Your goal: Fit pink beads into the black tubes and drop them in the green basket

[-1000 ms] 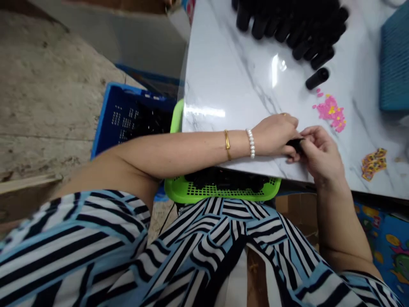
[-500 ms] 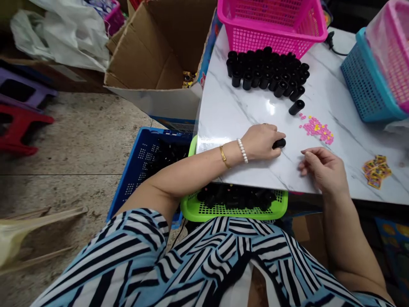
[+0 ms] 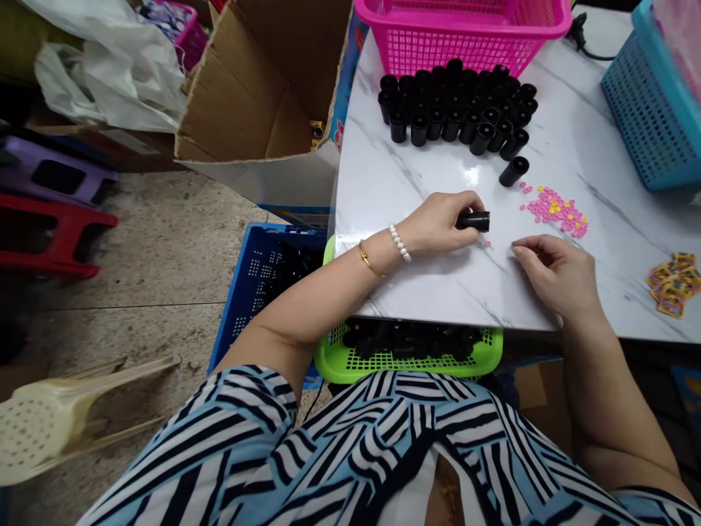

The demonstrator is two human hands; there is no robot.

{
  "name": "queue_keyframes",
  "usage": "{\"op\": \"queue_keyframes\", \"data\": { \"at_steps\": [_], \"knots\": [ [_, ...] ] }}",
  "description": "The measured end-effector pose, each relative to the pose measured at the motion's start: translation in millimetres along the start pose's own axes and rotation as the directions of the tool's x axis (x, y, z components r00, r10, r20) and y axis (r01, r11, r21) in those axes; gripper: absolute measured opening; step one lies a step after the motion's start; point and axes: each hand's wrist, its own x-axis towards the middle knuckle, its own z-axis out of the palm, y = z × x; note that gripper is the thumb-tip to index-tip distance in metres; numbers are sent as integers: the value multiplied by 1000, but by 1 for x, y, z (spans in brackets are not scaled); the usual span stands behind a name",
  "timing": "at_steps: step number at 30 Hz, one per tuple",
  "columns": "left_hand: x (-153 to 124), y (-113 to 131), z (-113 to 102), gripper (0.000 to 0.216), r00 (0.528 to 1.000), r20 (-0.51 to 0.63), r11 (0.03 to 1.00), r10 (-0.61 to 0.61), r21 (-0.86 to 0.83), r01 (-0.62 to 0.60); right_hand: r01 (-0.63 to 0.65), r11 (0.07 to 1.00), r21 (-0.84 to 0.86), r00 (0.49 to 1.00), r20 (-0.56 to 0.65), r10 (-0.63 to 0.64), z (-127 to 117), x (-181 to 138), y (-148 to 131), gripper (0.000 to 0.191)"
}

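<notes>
My left hand (image 3: 441, 221), with a pearl bracelet and a gold bangle at its wrist, is closed round a small black cylinder (image 3: 480, 220). The cylinder lies sideways just above the white table, one end facing my right hand. A single pink bead-like piece (image 3: 488, 243) lies below that end. My right hand (image 3: 561, 277) has thumb and forefinger pinched together near the table; whatever is between them is too small to make out. Beyond it is a loose pile of pink and yellow pieces (image 3: 558, 210). One black cylinder (image 3: 514, 172) stands alone behind the pile.
Many black cylinders (image 3: 452, 120) stand grouped before a pink basket (image 3: 471, 45). A blue basket (image 3: 640, 102) and printed stickers or packets (image 3: 672, 286) are at the right. Below the table edge sits a green basket (image 3: 328, 363) of black parts, beside a blue crate (image 3: 233, 292) and cardboard box (image 3: 230, 109).
The black cylinder in my left hand has turned and shows more of its length. My right hand's fingers have closed into a pinch. The whole view has shifted slightly.
</notes>
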Motion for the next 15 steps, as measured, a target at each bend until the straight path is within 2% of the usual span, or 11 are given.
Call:
{"op": "queue_keyframes", "data": {
  "at_steps": [4, 6, 9, 12, 15],
  "knots": [
    [-1, -2, 5, 35, 997, 34, 996, 75, -58, -73, 182, 983, 33, 983, -18, -182, 15, 9, -18, 18],
    [-1, -4, 9, 30, 995, 12, 995, 100, -26, -100, 250, 968, -14, 968, -16, -250, 22, 14, -23, 13],
    [1, -6, 12, 27, 996, -7, 994, 93, 58, -93, 297, 949, -108, 952, -37, -303, 26, 17, -24, 5],
    [1, -5, 15, 27, 996, 34, 994, 86, 64, -88, 340, 926, -163, 936, -36, -350, 21, 10, -20, 11],
    [1, -1, 17, 23, 988, 84, 988, 131, 74, -137, 358, 922, -148, 930, -29, -366, 16, 2, -16, 14]
  ]
}}
